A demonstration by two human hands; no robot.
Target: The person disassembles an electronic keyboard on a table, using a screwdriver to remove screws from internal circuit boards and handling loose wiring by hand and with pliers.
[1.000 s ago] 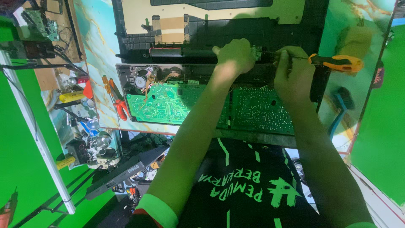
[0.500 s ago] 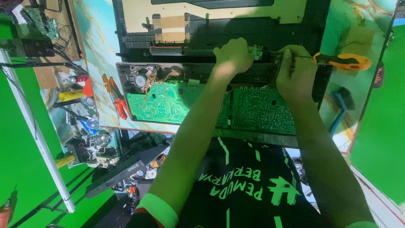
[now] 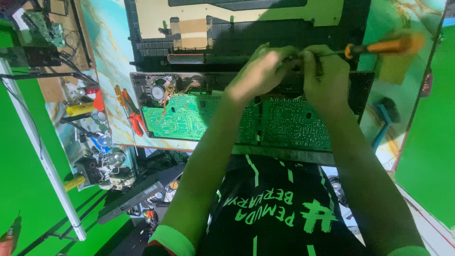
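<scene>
Screwdriver [image 3: 379,47] gripped in closed right hand [image 3: 327,78]; left hand [image 3: 260,71] fingertips pinching beside tip. Keep shaft square, pressure steady.

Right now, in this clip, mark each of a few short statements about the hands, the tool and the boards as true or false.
1. The right hand grips a screwdriver with an orange handle. True.
2. The green circuit boards lie on the floor beside a chair. False: they sit in the opened black chassis on the worktable.
3. The left hand rests in the person's lap. False: it is up at the chassis, close against the right hand.
4. Red-handled pliers lie to the left of the boards. True.
5. The screwdriver handle points toward the right side of the picture. True.
</scene>
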